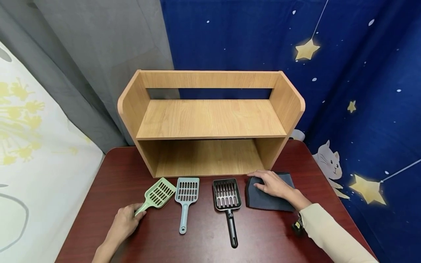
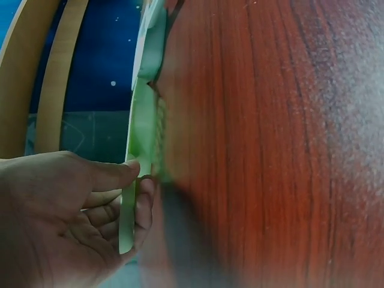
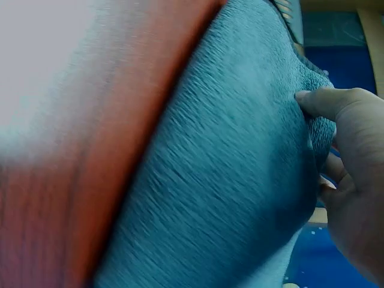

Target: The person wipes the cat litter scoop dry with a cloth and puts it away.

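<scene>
My left hand (image 1: 123,223) pinches the handle of a pale green slotted litter scoop (image 1: 151,200) between thumb and fingers. In the left wrist view the green scoop (image 2: 143,120) appears edge-on, close over the table. A light blue litter scoop (image 1: 184,216) lies beside it, its head touching or nearly touching the green one. Further right lies a black litter scoop (image 1: 231,228), handle toward me. My right hand (image 1: 273,183) is on a folded dark grey-blue cloth (image 1: 263,201). In the right wrist view, thumb and fingers pinch the edge of this cloth (image 3: 222,150).
A two-tier wooden shelf (image 1: 210,118) stands at the back of the dark red table (image 1: 204,244), just behind the scoops and cloth. Grey and blue star-patterned curtains (image 1: 236,40) hang behind it. White patterned fabric (image 1: 42,157) is at the left.
</scene>
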`<state>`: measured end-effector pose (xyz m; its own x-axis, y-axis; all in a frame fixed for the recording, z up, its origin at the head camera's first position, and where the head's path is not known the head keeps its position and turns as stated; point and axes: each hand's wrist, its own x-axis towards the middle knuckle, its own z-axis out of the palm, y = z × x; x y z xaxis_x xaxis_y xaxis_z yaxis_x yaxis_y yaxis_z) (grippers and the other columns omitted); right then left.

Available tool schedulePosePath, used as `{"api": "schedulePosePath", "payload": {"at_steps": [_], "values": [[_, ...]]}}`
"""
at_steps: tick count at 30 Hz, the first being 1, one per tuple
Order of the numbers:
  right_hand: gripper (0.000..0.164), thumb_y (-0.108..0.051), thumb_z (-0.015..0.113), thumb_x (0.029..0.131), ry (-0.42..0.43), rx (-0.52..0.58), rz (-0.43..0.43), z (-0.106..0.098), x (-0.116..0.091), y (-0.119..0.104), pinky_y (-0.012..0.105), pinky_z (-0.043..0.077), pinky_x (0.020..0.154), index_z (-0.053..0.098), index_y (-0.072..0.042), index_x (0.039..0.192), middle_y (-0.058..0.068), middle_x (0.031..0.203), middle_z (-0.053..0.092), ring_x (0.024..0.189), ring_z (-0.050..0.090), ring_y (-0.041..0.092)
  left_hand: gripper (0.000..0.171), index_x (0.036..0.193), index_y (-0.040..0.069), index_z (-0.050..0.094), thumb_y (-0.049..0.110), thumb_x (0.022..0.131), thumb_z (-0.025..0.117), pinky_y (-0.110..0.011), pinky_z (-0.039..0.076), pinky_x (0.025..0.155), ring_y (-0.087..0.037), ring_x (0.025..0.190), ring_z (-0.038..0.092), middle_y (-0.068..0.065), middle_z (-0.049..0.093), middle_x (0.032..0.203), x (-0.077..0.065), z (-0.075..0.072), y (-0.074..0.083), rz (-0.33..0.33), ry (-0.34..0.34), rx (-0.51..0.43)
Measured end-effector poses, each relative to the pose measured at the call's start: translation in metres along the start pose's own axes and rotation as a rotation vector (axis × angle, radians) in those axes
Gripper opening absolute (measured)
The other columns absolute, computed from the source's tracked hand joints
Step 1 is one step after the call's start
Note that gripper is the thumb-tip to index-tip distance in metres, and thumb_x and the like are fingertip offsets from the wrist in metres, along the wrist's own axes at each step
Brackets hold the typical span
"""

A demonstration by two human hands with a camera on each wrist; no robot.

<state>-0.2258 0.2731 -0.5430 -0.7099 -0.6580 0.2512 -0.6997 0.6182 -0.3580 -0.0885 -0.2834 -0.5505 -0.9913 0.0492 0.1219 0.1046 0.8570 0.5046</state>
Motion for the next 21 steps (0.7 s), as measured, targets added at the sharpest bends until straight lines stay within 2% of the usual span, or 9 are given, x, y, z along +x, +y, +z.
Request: {"api": "schedulePosePath", "payload": {"at_steps": [2, 5, 9, 15, 18, 21], "values": [[0.045, -0.005, 0.083, 0.09, 0.026, 0.017, -0.008, -0.008, 0.0, 0.0, 0.048, 0.059, 0.089, 0.071, -0.004, 0.133, 0.01, 0.125, 0.076, 0.111, 0.073, 0.026, 0.024, 0.11, -0.001, 0.078, 0.002, 0.087, 0.083, -0.056, 0.055, 0.073, -0.032, 0.086, 0.072, -0.015, 0.077, 0.096, -0.001, -0.001, -0.001, 0.024, 0.021, 0.002], [0.043, -0.004, 0.083, 0.089, 0.053, 0.057, -0.019, -0.022, 0.0, 0.0, 0.041, 0.059, 0.082, 0.072, -0.003, 0.131, 0.008, 0.116, 0.078, 0.098, 0.073, 0.017, 0.025, 0.11, -0.005, 0.077, 0.001, 0.087, 0.082, -0.055, 0.054, 0.072, -0.032, 0.086, 0.071, -0.016, 0.076, 0.096, -0.002, -0.006, -0.002, 0.035, 0.047, 0.002], [0.038, 0.001, 0.082, 0.089, 0.068, 0.133, -0.016, -0.042, -0.004, 0.002, 0.031, 0.056, 0.077, 0.073, -0.003, 0.126, 0.004, 0.109, 0.078, 0.087, 0.069, 0.01, 0.026, 0.111, -0.008, 0.075, -0.001, 0.087, 0.082, -0.051, 0.054, 0.069, -0.028, 0.083, 0.069, -0.014, 0.075, 0.094, 0.002, -0.014, 0.005, 0.076, 0.075, 0.002], [0.036, 0.006, 0.079, 0.09, 0.11, 0.254, -0.019, -0.069, -0.009, 0.003, 0.019, 0.052, 0.085, 0.071, -0.005, 0.124, 0.006, 0.114, 0.077, 0.094, 0.072, 0.017, 0.027, 0.112, -0.001, 0.077, -0.002, 0.086, 0.083, -0.041, 0.051, 0.066, -0.015, 0.074, 0.056, -0.003, 0.068, 0.086, 0.014, -0.024, 0.031, 0.162, 0.086, 0.009], [0.037, 0.008, 0.078, 0.09, 0.144, 0.323, -0.001, -0.079, -0.011, 0.001, 0.015, 0.053, 0.083, 0.07, -0.006, 0.124, 0.008, 0.112, 0.078, 0.091, 0.072, 0.018, 0.027, 0.112, 0.0, 0.078, -0.002, 0.086, 0.083, -0.041, 0.052, 0.068, -0.013, 0.075, 0.058, -0.003, 0.069, 0.088, 0.021, -0.025, 0.045, 0.201, 0.07, 0.005], [0.038, 0.011, 0.078, 0.088, 0.188, 0.375, 0.022, -0.086, -0.014, -0.003, 0.015, 0.054, 0.08, 0.071, -0.008, 0.121, 0.01, 0.11, 0.078, 0.091, 0.073, 0.018, 0.028, 0.114, 0.0, 0.078, 0.0, 0.087, 0.082, -0.043, 0.055, 0.072, -0.016, 0.082, 0.066, -0.006, 0.074, 0.097, 0.03, -0.024, 0.057, 0.226, 0.05, -0.01]]}}
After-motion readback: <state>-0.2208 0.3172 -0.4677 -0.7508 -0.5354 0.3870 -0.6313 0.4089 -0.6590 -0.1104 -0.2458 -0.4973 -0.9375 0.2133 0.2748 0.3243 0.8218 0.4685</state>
